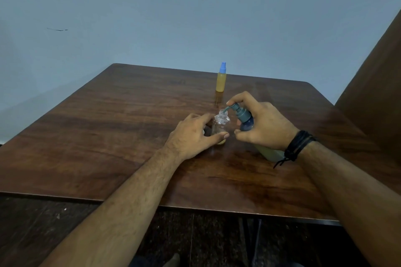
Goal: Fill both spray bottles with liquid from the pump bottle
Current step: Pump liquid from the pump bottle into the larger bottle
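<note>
Gripping the tilted pump bottle (247, 122), the right hand (263, 123) has a finger on the pump head, its spout over the open neck of a clear spray bottle (220, 124); the left hand (193, 134) clasps this upright bottle, which shows a little yellowish liquid at the bottom, on the wooden table (108, 125); well behind stands a capped spray bottle (221, 81) full of yellow liquid

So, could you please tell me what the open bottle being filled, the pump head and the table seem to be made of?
Open bottle: likely clear glossy plastic; the table shows through it.
Pump head: opaque teal plastic by its look, matte, moulded spout.
Table: dark wood or wood-look laminate, with visible grain and a soft sheen; which one I cannot tell.
</note>
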